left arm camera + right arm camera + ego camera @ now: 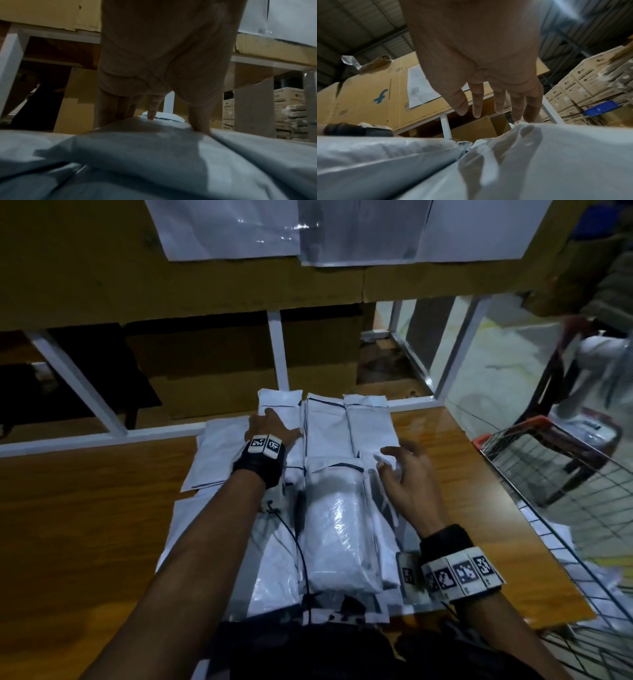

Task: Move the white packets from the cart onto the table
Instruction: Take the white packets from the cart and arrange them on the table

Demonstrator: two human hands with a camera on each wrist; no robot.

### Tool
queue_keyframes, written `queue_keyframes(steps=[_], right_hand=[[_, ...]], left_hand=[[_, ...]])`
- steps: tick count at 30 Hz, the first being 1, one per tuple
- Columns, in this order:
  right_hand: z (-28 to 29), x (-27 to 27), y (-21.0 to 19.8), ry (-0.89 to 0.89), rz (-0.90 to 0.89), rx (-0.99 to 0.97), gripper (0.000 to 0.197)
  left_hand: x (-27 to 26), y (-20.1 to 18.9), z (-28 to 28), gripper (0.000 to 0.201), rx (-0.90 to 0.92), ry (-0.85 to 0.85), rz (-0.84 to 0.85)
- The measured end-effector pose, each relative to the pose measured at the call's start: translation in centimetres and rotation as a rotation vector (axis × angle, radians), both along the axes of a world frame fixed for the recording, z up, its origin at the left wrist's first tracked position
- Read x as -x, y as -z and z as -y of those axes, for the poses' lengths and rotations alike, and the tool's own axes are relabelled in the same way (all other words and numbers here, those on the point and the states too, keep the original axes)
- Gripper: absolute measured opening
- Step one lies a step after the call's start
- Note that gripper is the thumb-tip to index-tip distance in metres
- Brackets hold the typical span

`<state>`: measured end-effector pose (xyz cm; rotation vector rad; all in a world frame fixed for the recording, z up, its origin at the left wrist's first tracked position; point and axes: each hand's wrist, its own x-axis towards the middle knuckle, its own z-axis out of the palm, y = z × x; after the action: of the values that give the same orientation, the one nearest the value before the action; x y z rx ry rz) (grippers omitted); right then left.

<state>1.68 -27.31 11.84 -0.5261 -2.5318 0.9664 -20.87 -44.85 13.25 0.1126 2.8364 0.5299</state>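
Several white packets lie piled on the wooden table, with a clear-wrapped one on top in the middle. My left hand rests flat on a back-left packet; in the left wrist view its straight fingers press into that packet. My right hand hovers just over the pile's right side, fingers spread and relaxed, holding nothing. In the right wrist view my right hand hangs above a packet. The wire cart stands to the right, with white packets showing through its mesh.
A white metal rack frame with cardboard boxes stands right behind the table. Another person stands at the far right beyond the cart's red handle. A black cable runs over the packets near my left arm.
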Motion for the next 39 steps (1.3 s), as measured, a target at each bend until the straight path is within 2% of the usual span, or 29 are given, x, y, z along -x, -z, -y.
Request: queue_keyframes(steps=[2,5,11,14,18,23,29,34,39], right_hand=[[0.6,-0.3,0.1,0.017,0.000,0.002,0.030],[1.5,-0.8,0.2,0.012,-0.006,0.008,0.029],[2.8,-3.7,-0.3,0.005,-0.072,0.008,0.031],[3.3,-6.0,-0.8,0.022,-0.084,-0.001,0.030],[3.4,-9.3,-1.4,0.085,-0.109,-0.026,0.030],[2.8,-14.1,-2.0,0.150,-0.124,-0.072,0.034],[-0.5,-22.1,-1.7,0.198,-0.229,-0.063,0.037],[-5.3,-31.5,-0.5,0.216,-0.220,-0.089,0.037],[-9.8,-41.2,1.6,0.342,-0.195,-0.098,0.037]], left_hand=[[-0.2,-0.3,0.2,0.084,-0.016,0.010,-0.040],[-0.1,-0.9,0.5,0.073,-0.035,0.040,-0.085],[-0.9,-4.2,1.2,0.074,-0.030,0.292,-0.108],[-4.2,-6.5,1.5,0.076,-0.104,0.409,-0.157],[-11.4,-7.6,2.2,0.070,-0.213,0.546,-0.325],[-19.6,-6.4,2.6,0.060,-0.446,0.677,-0.375],[-29.8,-3.5,-2.7,0.049,-0.665,0.731,-0.326],[-37.7,-0.2,-8.1,0.045,-0.744,0.766,-0.285],[-44.4,2.8,-14.4,0.044,-0.762,0.861,-0.204]])
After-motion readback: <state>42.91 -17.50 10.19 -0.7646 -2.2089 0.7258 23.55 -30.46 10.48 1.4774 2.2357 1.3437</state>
